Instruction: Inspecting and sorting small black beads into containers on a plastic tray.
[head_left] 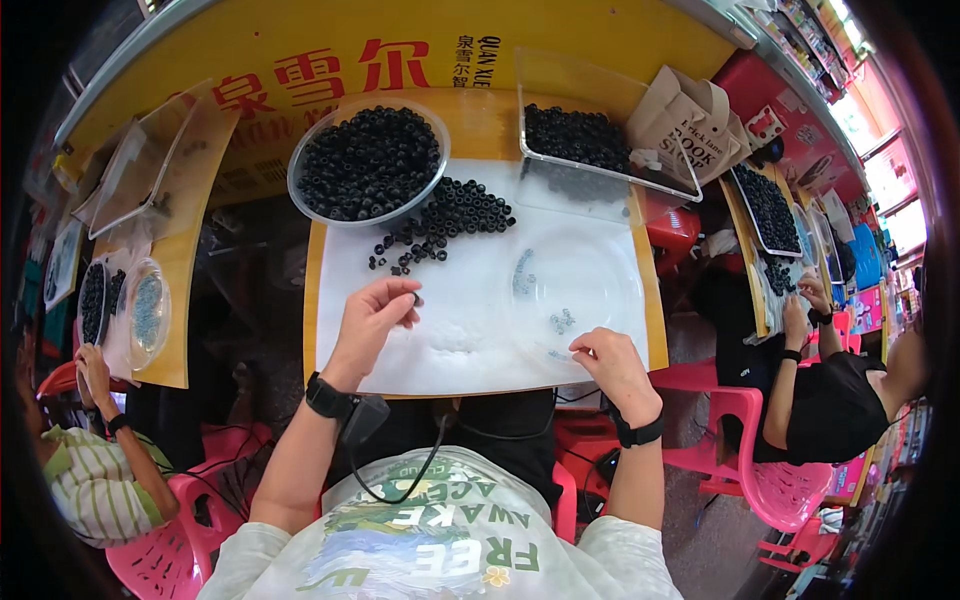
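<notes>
My left hand (375,322) is raised over the white sheet, thumb and forefinger pinched on a small black bead (417,299). My right hand (612,372) is at the near right edge of a clear round plate (590,262). Its thumb and forefinger are pressed together; whatever is between them is too small to make out. In the plate lie tiny pale blue pieces (562,321), some in a small heap and some along its rim. Beyond my left hand, loose black beads (468,208) spread out in front of a clear round tub (443,150) heaped with more of them.
At the back right, a clear rectangular box (610,172) holds black beads, with a cloth tote bag (685,125) beside it. People work at similar boards on both sides, seated on pink chairs (750,440). A cable (425,470) hangs from my left wrist.
</notes>
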